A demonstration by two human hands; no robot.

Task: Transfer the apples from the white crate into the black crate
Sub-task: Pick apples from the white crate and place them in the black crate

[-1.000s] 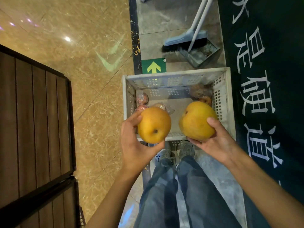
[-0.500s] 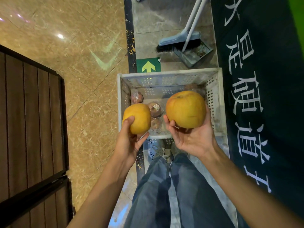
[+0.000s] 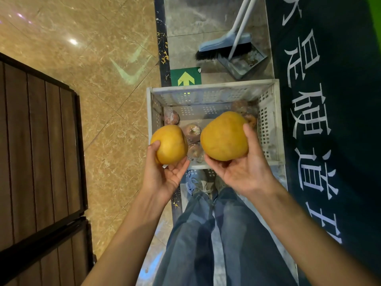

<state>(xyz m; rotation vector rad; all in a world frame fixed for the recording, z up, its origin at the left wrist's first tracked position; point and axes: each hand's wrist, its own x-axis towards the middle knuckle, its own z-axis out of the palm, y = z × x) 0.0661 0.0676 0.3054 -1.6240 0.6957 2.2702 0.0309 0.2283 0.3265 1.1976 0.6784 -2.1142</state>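
The left grip cups a yellow apple from below, thumb and fingers curled round it. The right grip curls round a bigger apple the same way. Both are held above the near edge of the white crate, where several wrapped apples lie inside. This looks like the carry step. The black crate is out of view, so the next move calls for turning to find it, then lowering both in gently.
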